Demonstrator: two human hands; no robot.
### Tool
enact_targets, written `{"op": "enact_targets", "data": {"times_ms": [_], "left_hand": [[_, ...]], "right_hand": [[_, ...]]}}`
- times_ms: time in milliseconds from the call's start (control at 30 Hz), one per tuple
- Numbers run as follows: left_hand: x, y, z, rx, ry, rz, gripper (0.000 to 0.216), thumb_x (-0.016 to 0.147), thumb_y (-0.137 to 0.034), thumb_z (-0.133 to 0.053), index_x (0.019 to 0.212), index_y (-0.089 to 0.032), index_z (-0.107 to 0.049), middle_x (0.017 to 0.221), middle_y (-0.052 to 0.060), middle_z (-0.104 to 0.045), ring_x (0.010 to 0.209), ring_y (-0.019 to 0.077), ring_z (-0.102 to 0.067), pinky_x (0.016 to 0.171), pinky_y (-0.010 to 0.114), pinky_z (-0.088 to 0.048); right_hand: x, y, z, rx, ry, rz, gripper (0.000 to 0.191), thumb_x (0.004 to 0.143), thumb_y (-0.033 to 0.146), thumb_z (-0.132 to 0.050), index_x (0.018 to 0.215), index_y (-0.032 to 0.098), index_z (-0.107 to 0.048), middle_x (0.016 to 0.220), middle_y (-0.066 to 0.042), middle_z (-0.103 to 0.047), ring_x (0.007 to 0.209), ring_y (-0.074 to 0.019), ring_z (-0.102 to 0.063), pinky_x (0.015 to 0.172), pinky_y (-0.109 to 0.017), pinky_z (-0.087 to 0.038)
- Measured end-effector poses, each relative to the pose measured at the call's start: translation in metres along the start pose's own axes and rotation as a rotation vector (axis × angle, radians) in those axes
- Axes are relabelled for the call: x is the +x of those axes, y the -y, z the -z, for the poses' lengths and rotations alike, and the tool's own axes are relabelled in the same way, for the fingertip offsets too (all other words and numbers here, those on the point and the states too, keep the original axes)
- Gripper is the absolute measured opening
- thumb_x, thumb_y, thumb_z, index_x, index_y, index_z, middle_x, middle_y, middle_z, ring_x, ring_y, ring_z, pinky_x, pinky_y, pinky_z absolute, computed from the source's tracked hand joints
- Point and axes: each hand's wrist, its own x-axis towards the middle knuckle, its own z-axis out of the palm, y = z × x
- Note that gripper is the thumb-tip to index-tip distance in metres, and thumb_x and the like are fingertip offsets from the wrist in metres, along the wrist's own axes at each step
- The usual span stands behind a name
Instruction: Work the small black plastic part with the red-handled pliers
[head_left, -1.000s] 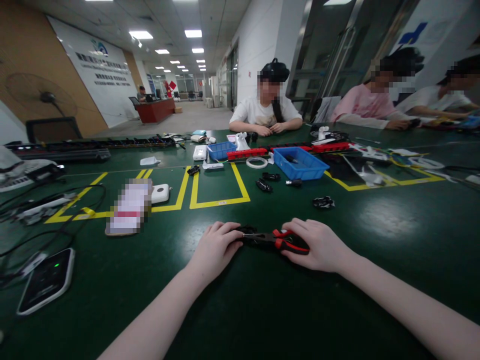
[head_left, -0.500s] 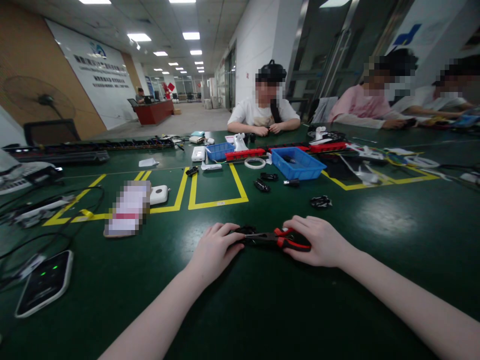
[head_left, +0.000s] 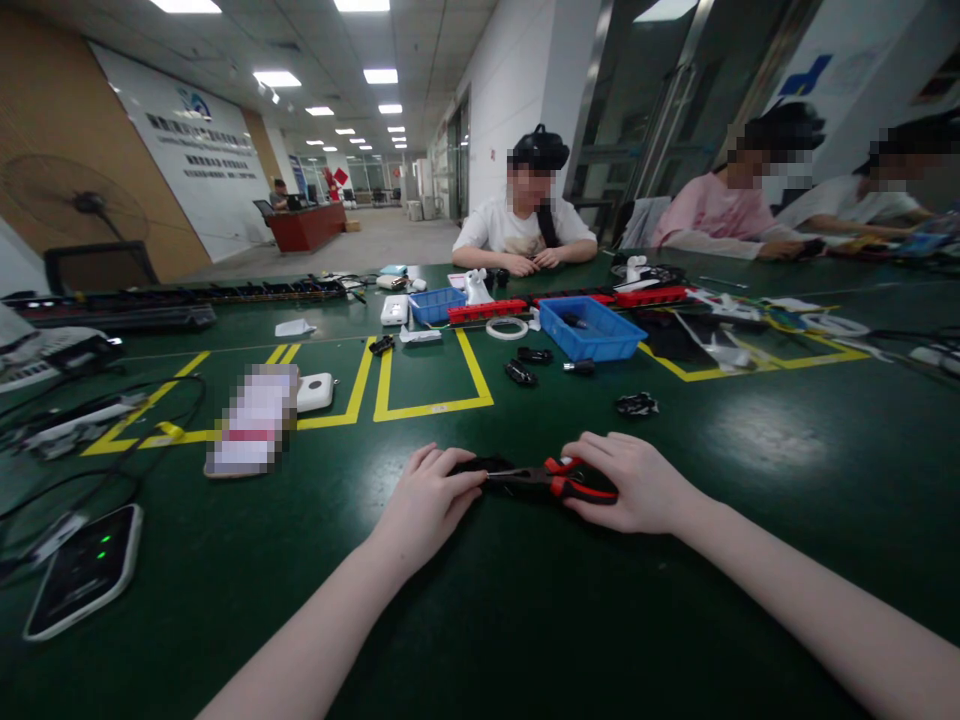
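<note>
Low over the green table, my right hand [head_left: 637,485] is closed around the red-and-black handles of needle-nose pliers [head_left: 529,479]. The jaws point left and reach to the fingertips of my left hand [head_left: 431,500]. That hand pinches a small black item [head_left: 484,464], mostly covered by fingers and pliers, so its kind is unclear. Whether the jaws grip it I cannot tell. Beyond my hands lie small black bundles that look like coiled cable, one [head_left: 637,404] on the right and another [head_left: 520,373] nearer the middle.
A blue bin [head_left: 591,330] and a smaller blue bin [head_left: 437,304] stand farther back. On the left are a phone [head_left: 251,420], a white device [head_left: 315,392], a dark device with green lights [head_left: 86,570] and cables. Yellow tape [head_left: 433,409] marks the table. A person [head_left: 525,235] sits opposite.
The whole view has shifted slightly. The black item between my hands looks a little lower and less visible beside the plier jaws. Both hands keep their grips.
</note>
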Motion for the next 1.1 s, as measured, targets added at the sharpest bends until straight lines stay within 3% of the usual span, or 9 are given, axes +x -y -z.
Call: {"op": "enact_targets", "data": {"times_ms": [467, 1100], "left_hand": [[0.0005, 0.0012, -0.0022, -0.005, 0.033, -0.019, 0.022, 0.098, -0.021, -0.053, 0.117, -0.026, -0.063, 0.123, 0.003, -0.064, 0.112, 0.0225, -0.059, 0.109, 0.053, -0.039], [0.0014, -0.001, -0.0009, -0.059, 0.089, 0.04, 0.013, 0.097, -0.023, -0.054, 0.109, -0.023, -0.058, 0.119, 0.004, -0.064, 0.106, 0.0238, -0.058, 0.091, 0.042, -0.049]], "right_hand": [[-0.0028, -0.0035, 0.0031, 0.0, 0.033, -0.008, 0.042, 0.081, 0.047, -0.064, 0.108, 0.015, -0.059, 0.095, -0.008, -0.066, 0.075, -0.0201, -0.064, 0.068, -0.034, -0.045], [-0.0022, -0.0031, 0.0071, 0.022, 0.05, -0.021, 0.041, 0.079, 0.047, -0.066, 0.108, 0.017, -0.061, 0.093, -0.008, -0.067, 0.076, -0.0199, -0.064, 0.069, -0.032, -0.043]]}}
